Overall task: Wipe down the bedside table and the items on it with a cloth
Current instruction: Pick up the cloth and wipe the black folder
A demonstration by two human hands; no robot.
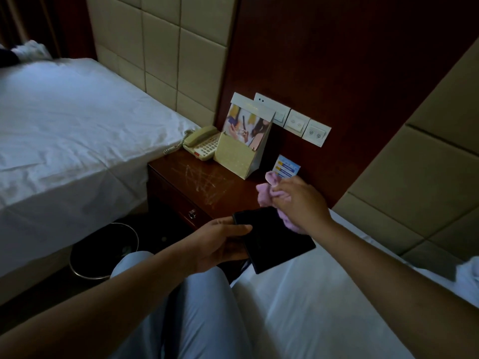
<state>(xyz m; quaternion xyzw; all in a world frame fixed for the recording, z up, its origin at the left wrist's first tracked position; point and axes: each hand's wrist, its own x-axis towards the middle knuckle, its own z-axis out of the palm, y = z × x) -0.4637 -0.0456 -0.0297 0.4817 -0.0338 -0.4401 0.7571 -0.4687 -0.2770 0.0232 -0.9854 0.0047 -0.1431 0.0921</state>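
The dark wooden bedside table (197, 182) stands between two beds, its top streaked with pale smears. On it sit a beige telephone (203, 143), a cardboard display stand with a picture (243, 141) and a small blue card (286, 169) against the wall. My left hand (220, 243) grips a flat black folder-like item (274, 238) by its left edge, held over the table's front corner. My right hand (298, 200) holds a bunched pink cloth (267, 193) just above the black item's far edge.
A white-sheeted bed (70, 130) lies to the left and another (324, 307) under my right arm. A round black waste bin (103, 251) stands on the floor by the table. White wall switches (298, 123) sit behind the stand. My light-trousered knee (197, 307) is below.
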